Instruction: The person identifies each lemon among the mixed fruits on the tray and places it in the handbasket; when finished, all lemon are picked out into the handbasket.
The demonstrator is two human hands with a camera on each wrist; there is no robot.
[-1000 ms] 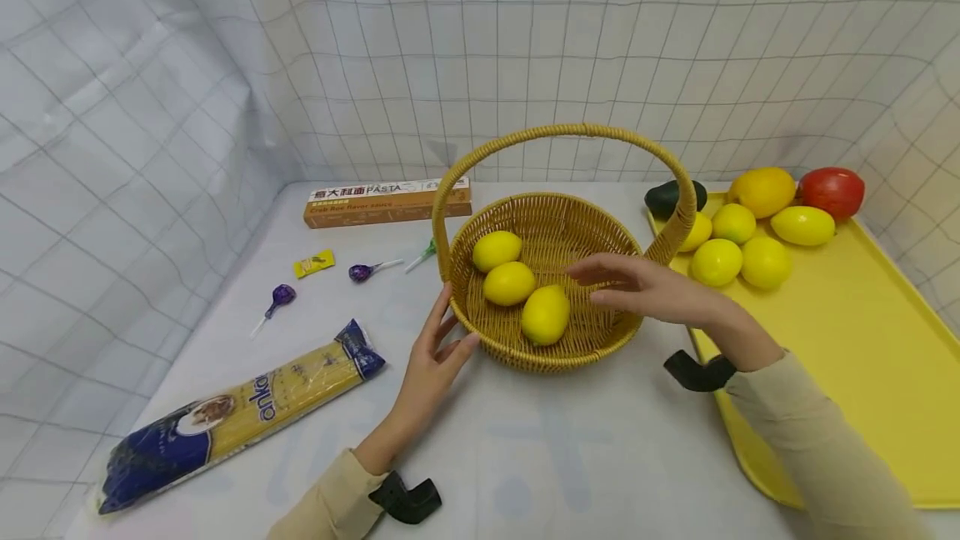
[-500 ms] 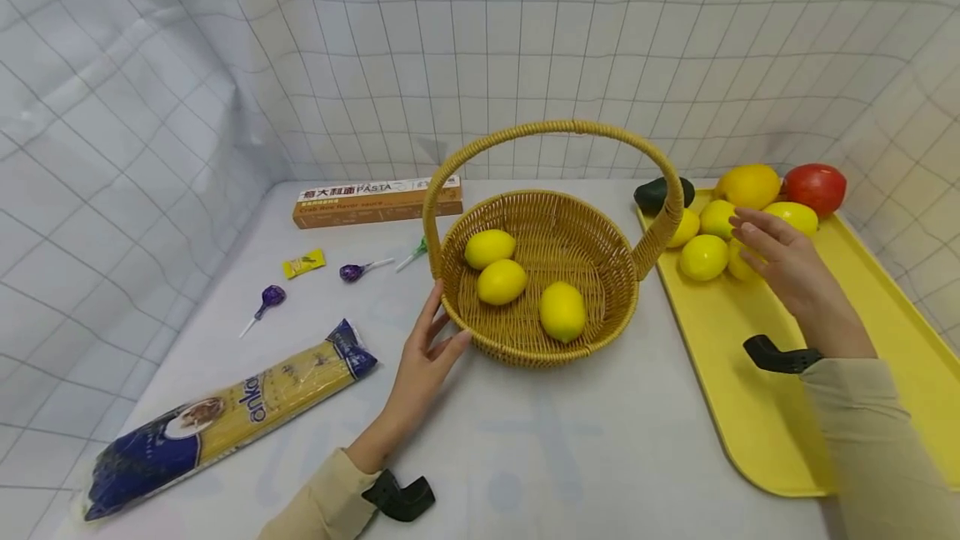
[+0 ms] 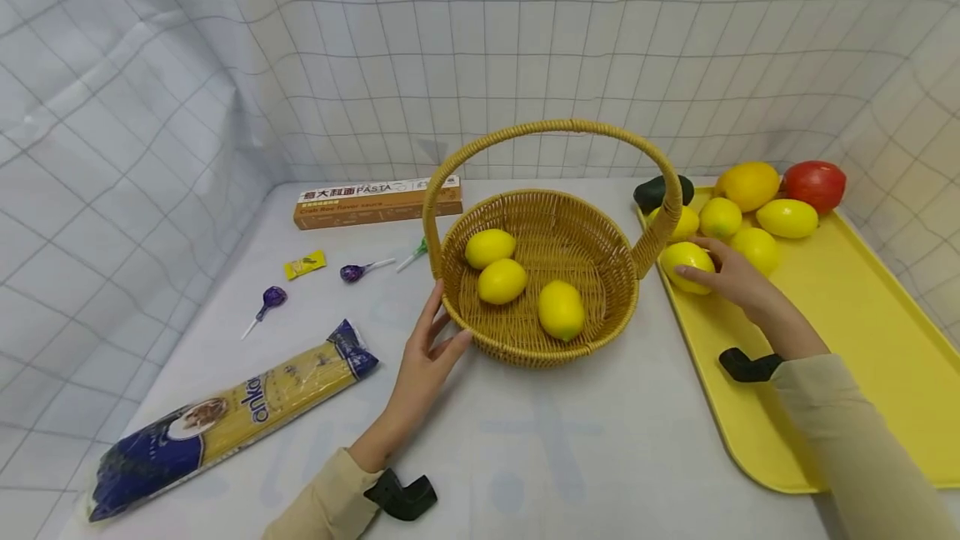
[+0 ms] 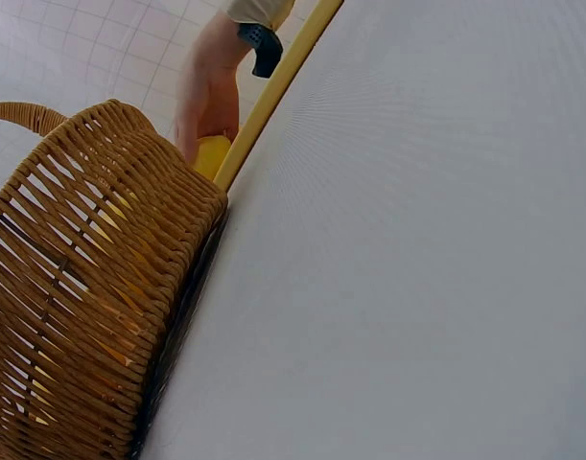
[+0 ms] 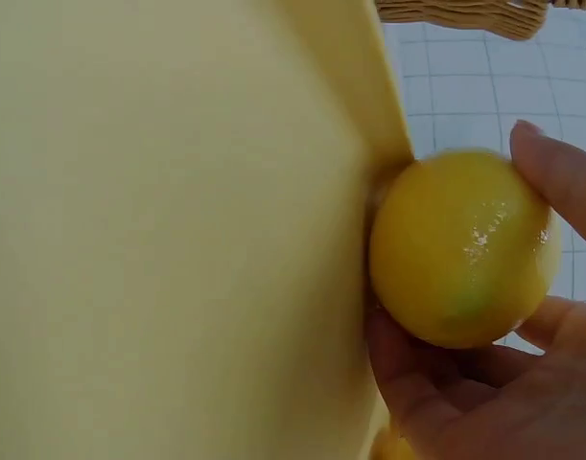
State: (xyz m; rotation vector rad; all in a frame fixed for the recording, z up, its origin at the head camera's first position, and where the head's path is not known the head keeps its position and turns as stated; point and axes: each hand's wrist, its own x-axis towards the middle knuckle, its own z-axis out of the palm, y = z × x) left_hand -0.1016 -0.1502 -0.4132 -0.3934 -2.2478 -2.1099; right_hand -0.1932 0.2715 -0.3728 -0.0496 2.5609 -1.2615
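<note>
A woven basket (image 3: 543,348) with a tall arched handle stands mid-table, holding three lemons, the nearest lemon (image 3: 561,310) by its front wall. My left hand (image 3: 423,361) touches the basket's left outer side, thumb and fingers spread against the rim. At the left edge of the yellow tray (image 3: 780,407), my right hand (image 3: 738,277) grips a lemon (image 3: 686,267). The right wrist view has the thumb on one side of that lemon (image 5: 465,249) and curled fingers on the other, the lemon resting against the tray. The left hand is out of sight in its own wrist view.
Several more yellow fruits (image 3: 787,218), a red fruit (image 3: 814,186) and a dark green avocado-like fruit (image 3: 663,192) lie at the tray's far end. Leftward are a pasta box (image 3: 378,205), lollipops (image 3: 273,298), a small yellow packet (image 3: 304,264) and a spaghetti bag (image 3: 240,415).
My right hand has left the basket, where a lemon shifted right, moved over the tray and taken hold of another lemon. The left hand has stayed at the basket.
</note>
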